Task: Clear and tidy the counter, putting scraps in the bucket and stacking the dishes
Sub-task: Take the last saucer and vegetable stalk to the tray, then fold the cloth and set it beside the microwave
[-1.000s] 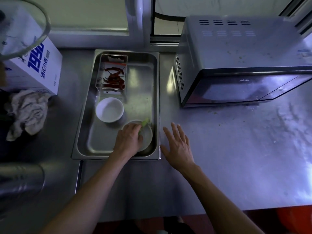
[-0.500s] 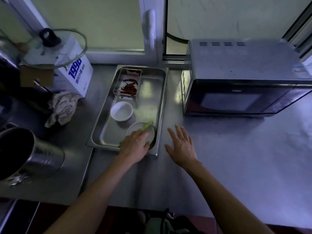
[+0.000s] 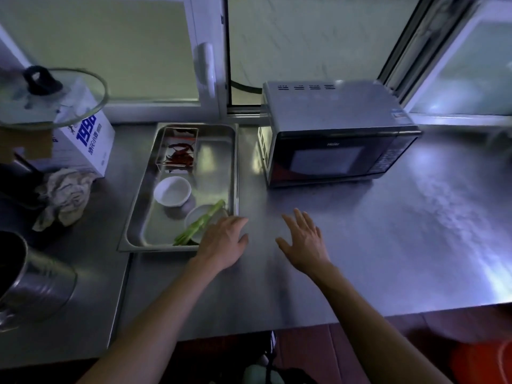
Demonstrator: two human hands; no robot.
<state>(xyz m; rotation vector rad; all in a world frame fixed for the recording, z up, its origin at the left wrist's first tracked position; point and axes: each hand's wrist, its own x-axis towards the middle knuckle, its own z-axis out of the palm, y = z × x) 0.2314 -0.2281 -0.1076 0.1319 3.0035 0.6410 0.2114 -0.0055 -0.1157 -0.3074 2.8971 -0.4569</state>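
Reaching over the near right corner of the steel tray [image 3: 133,234], the left hand [image 3: 223,241] lies knuckles-up with its fingers bent down at the tray's rim, just beside the shallow white dish [image 3: 198,216]. Whether those fingers pinch the dish's edge or merely rest there cannot be told, since the hand hides them. The right hand [image 3: 303,241] is flat and spread, fingers straight, on or just above the bare counter [image 3: 360,259], gripping nothing.

The step in hand looks like clearing the tray: the green scallion stalks [image 3: 201,225] lie slantwise across the dish, their lower ends spilling onto the tray floor. They are the scrap. The next move probably calls for gathering those limp, slippery stalks in one pinch and carrying them left to the metal bucket [image 3: 36,289], whose dark mouth opens at the counter's left end. Then the dish could nest with the small round white bowl [image 3: 172,191] standing just behind it.

The tray is brushed steel, rectangular, with rounded corners and a raised lip. At its far end sits a clear square box of wrinkled dried red chillies [image 3: 180,153]. Both dishes look like smooth glazed ceramic, so a wet grip might slip.
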